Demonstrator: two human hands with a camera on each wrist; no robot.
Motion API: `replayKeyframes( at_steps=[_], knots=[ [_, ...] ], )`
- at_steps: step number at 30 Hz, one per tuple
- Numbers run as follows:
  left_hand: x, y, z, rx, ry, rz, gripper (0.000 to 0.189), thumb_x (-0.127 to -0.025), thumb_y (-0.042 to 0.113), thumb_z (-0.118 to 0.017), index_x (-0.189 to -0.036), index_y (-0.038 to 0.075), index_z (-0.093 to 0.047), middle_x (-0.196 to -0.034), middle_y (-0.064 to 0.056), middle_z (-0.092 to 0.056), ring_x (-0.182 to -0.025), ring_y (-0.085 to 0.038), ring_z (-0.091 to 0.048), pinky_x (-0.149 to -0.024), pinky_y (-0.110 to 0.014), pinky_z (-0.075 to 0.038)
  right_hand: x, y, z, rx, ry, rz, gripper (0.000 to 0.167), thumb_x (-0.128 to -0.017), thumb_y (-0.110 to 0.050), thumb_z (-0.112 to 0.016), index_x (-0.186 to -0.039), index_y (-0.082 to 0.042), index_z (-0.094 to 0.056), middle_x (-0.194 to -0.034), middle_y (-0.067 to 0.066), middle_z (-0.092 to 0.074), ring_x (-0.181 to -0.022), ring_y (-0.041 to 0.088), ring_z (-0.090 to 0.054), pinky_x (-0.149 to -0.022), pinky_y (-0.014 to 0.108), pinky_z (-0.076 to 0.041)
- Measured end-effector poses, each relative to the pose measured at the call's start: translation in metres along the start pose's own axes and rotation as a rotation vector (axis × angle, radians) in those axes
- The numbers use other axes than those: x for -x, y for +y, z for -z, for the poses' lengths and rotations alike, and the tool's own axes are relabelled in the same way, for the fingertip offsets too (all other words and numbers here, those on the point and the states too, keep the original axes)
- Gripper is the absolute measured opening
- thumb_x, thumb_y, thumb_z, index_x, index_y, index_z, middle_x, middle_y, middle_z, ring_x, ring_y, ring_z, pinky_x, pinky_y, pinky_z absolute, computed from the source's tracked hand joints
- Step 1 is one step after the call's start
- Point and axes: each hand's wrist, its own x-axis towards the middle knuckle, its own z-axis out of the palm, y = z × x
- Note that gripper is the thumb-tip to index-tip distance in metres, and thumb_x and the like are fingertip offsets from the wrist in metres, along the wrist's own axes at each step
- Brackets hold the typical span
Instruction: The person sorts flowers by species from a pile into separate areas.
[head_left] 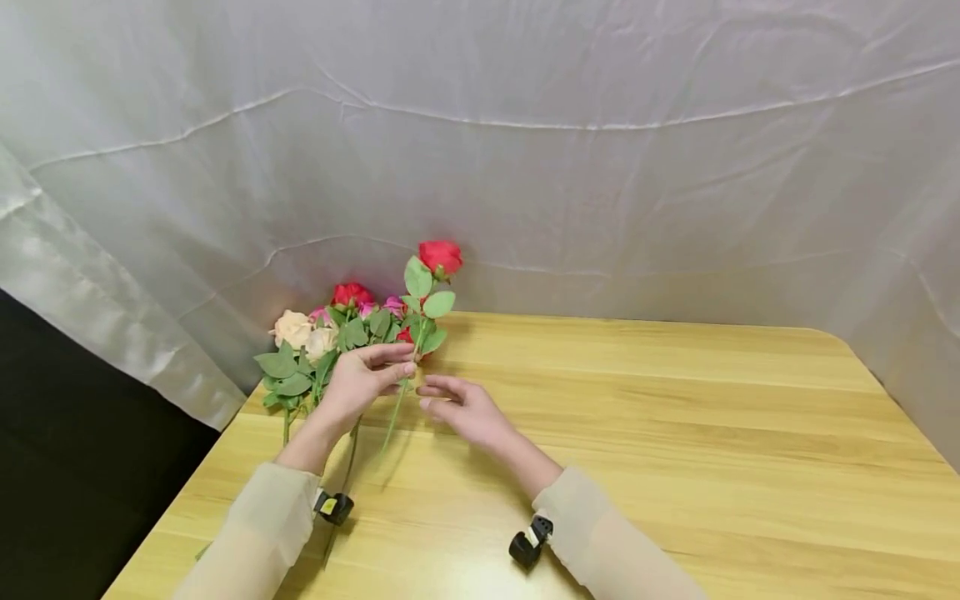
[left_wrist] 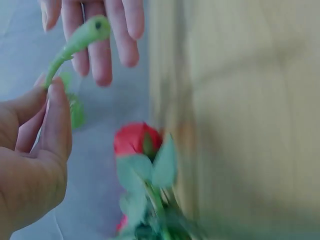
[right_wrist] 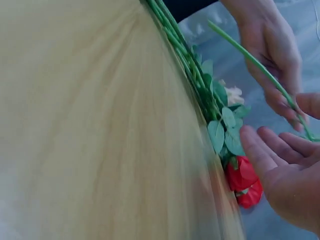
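My left hand (head_left: 360, 383) pinches the green stem of a red rose (head_left: 440, 257) between thumb and fingers, and the flower points up and away from me. Its cut stem end (left_wrist: 97, 26) faces the left wrist camera. To the right of that stem, my right hand (head_left: 468, 410) hovers with relaxed, slightly bent fingers and holds nothing. In the right wrist view the held stem (right_wrist: 255, 61) passes close to the right fingertips; whether they touch it I cannot tell. Beneath and left of my left hand lies a bunch of roses with red (head_left: 351, 294), cream (head_left: 292, 329) and pink flowers.
The wooden table (head_left: 675, 433) stretches off to the right. A grey cloth backdrop (head_left: 562, 183) hangs behind its far edge. Dark ground (head_left: 82, 450) shows beyond the left edge. Several stems (right_wrist: 175, 42) of the lying bunch run along the table's left side.
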Motion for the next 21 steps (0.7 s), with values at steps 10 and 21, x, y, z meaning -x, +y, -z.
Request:
replayKeyframes(
  at_steps=[10, 21],
  knots=[
    [-0.011, 0.028, -0.06, 0.185, 0.17, -0.142, 0.039, -0.092, 0.003, -0.079, -0.13, -0.001, -0.069, -0.122, -0.023, -0.071, -0.09, -0.012, -0.075, -0.078, -0.035, -0.066, 0.021, -0.013, 0.009, -0.185, 0.139, -0.004, 0.036, -0.099, -0.009, -0.071, -0.128, 0.011, -0.062, -0.116, 0.029, -0.07, -0.088, 0.026, -0.076, -0.084, 0.039, -0.065],
    [-0.022, 0.04, -0.119, 0.362, 0.177, -0.198, 0.036, -0.091, -0.004, -0.078, -0.126, -0.004, -0.07, -0.12, -0.024, -0.072, -0.087, -0.011, -0.075, -0.07, -0.026, -0.065, 0.05, -0.024, 0.056, -0.064, 0.262, -0.006, 0.036, -0.1, -0.013, -0.071, -0.129, 0.007, -0.065, -0.104, 0.012, -0.075, -0.078, 0.018, -0.074, -0.073, 0.041, -0.066]
  ],
)
